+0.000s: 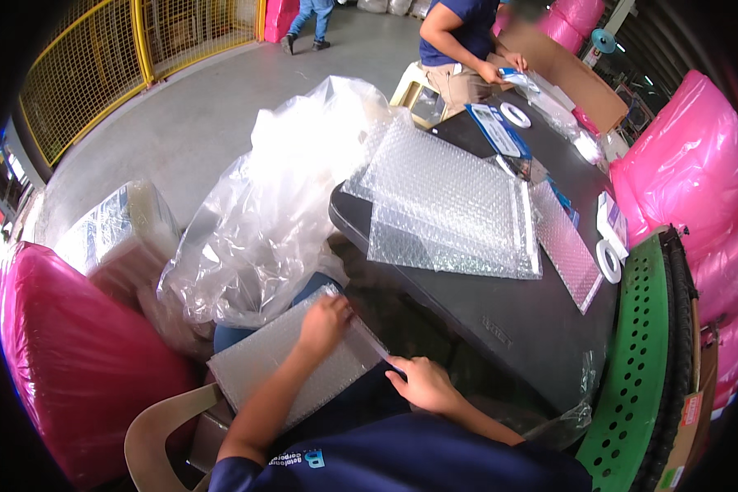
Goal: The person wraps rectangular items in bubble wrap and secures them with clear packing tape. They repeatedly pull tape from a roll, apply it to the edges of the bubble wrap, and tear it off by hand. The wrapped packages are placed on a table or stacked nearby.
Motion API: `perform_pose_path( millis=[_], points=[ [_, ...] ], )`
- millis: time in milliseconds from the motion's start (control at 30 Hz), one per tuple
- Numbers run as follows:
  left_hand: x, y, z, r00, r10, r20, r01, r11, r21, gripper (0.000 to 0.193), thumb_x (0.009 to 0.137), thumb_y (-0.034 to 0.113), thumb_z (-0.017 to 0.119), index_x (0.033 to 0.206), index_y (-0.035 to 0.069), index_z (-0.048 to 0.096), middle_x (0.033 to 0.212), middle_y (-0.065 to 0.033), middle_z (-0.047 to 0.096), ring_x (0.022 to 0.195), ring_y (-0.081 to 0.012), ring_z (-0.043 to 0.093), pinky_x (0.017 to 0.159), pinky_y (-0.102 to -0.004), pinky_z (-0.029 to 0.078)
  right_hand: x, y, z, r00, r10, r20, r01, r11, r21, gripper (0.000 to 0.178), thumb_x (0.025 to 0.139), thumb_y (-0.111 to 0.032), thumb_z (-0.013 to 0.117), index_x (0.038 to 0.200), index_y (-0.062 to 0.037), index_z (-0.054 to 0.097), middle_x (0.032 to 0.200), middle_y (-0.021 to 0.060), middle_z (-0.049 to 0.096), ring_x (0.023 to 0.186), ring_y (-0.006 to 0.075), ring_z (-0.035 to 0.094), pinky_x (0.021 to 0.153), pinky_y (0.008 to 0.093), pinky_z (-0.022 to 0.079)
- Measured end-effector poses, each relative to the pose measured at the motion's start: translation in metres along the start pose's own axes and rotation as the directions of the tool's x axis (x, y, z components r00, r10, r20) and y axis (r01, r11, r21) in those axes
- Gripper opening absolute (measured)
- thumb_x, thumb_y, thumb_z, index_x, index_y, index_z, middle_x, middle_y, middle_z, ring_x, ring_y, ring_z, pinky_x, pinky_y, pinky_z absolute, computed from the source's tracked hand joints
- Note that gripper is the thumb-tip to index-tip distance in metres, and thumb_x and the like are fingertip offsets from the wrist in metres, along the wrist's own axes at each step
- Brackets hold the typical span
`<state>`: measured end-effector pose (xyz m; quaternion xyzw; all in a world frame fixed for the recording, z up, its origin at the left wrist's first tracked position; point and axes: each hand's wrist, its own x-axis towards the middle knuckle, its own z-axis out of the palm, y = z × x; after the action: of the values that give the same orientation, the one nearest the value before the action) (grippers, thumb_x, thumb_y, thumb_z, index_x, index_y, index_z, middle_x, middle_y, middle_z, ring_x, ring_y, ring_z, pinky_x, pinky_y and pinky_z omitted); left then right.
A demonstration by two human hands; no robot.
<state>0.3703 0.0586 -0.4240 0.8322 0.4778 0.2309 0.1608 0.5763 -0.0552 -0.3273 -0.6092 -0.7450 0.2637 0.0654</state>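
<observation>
A clear bubble-wrap bag (258, 361) lies across my lap, tilted, with its strip-like edge toward the table. My left hand (326, 326) is closed over that edge near the bag's upper corner, fingers curled down. At the other end of the edge, my right hand (425, 385) pinches the bag's corner between thumb and forefinger. More bubble-wrap bags (443, 201) lie overlapped on the dark table (500, 336) in front of me. A narrower pinkish bubble-wrap bag (567, 246) rests to their right.
A large clear plastic sack (262, 189) bulges beside the table. Pink wrapped bundles (82, 369) stand left, others (681, 164) right. Tape rolls (608, 261) lie on the table. A green perforated panel (631, 361) borders its right side. A co-worker (459, 41) handles packets at the far end.
</observation>
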Motion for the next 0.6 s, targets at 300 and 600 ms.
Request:
perform_pose_path(
  millis=[300,600],
  points=[
    [-0.038,0.022,-0.006,0.974,-0.191,0.125,0.163,0.966,0.203,0.077,0.085,0.065,0.047,0.145,0.019,0.037,0.155,-0.0114,0.023,0.144,-0.0318,0.018,0.109,-0.0660,0.009,0.003,-0.002,0.000,0.998,-0.064,0.012,0.064,0.997,-0.035,0.037,0.089,-0.027,0.059,0.120,-0.0088,0.061,0.069,0.0189,0.064,0.066,0.0382,0.064,0.062,0.0463,0.052],
    [-0.029,0.020,-0.011,0.928,0.353,0.120,-0.329,0.927,-0.183,0.037,0.082,0.031,0.067,0.114,0.013,0.065,0.121,-0.0062,0.059,0.108,-0.0254,0.056,0.093,-0.0433,0.043,0.008,-0.007,-0.007,0.999,-0.016,-0.039,0.016,1.000,-0.009,0.036,0.086,-0.022,0.062,0.121,-0.0128,0.060,0.075,0.0197,0.066,0.069,0.0380,0.065,0.064,0.0461,0.052]
  ],
)
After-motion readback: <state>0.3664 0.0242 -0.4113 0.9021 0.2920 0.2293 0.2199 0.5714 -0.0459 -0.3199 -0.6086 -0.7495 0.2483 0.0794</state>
